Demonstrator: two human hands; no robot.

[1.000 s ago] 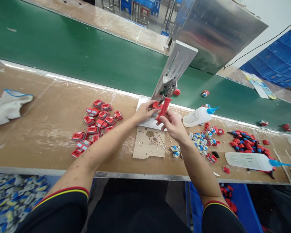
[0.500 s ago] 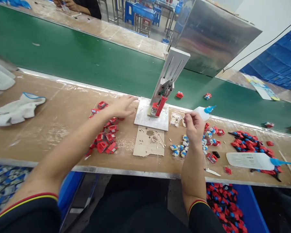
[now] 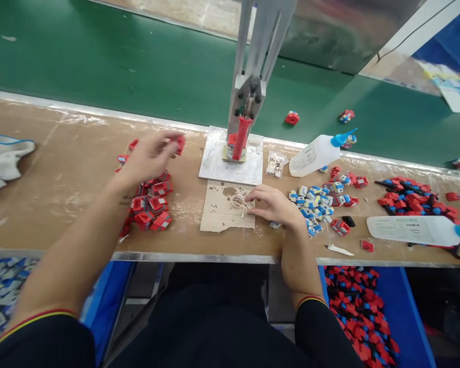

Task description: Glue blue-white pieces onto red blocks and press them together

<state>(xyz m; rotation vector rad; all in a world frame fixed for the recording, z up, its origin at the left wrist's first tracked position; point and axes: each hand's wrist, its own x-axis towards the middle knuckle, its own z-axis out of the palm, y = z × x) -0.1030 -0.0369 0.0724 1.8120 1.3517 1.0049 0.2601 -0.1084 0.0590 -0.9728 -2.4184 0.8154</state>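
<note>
My left hand (image 3: 151, 156), slightly blurred, has its fingers closed on a red plastic toy part (image 3: 180, 144) above the left side of the bench. Below that hand lies a pile of red and grey plastic parts (image 3: 157, 204). My right hand (image 3: 274, 204) reaches over a torn piece of cardboard (image 3: 214, 212), thumb and forefinger apart around the ends of cotton swabs (image 3: 244, 208). Those swabs lie by a small round ring or cap (image 3: 237, 201); I cannot tell whether the fingertips touch them.
A press with a red handle (image 3: 242, 138) stands on a metal plate (image 3: 210, 163). To the right are a bag of swabs (image 3: 276, 164), glue bottles (image 3: 314, 156), blue-white parts (image 3: 314, 207) and red-black parts (image 3: 410, 199). Behind runs a green conveyor belt (image 3: 138, 71).
My left hand has drawn back left from beside the press and now holds a red part. My right hand has come down and left to the cardboard. The view has tilted downward.
</note>
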